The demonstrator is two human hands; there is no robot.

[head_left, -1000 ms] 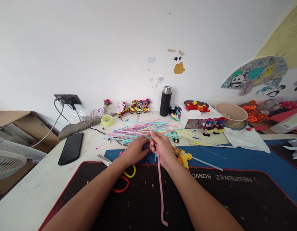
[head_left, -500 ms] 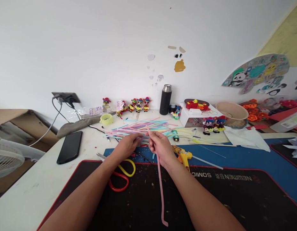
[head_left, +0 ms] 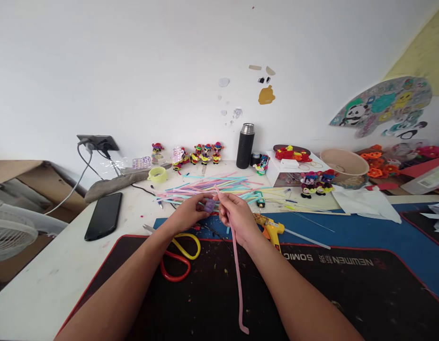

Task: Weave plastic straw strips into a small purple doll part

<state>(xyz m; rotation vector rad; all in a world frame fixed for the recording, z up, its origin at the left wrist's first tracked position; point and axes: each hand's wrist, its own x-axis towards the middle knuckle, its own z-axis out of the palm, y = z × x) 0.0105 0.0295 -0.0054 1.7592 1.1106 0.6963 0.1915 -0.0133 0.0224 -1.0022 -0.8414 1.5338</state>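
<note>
My right hand is closed round a pink pipe cleaner. Its short tip sticks up past the thumb, and the long tail hangs down over the black mat to a bent end. Close beside it, my left hand has its fingers curled round a small purple piece, whose exact kind I cannot make out. Just beyond both hands lies a loose heap of pastel pipe cleaners. Scissors with one red and one yellow handle lie partly under my left forearm.
A yellow glue gun lies right of my right hand. A phone and a yellow tape roll are to the left. Along the wall stand a black thermos and several small figures. A fan is at far left.
My left hand has turned and opened slightly, bringing the purple piece between its fingers into view. My right hand keeps the pink pipe cleaner in nearly the same place.
</note>
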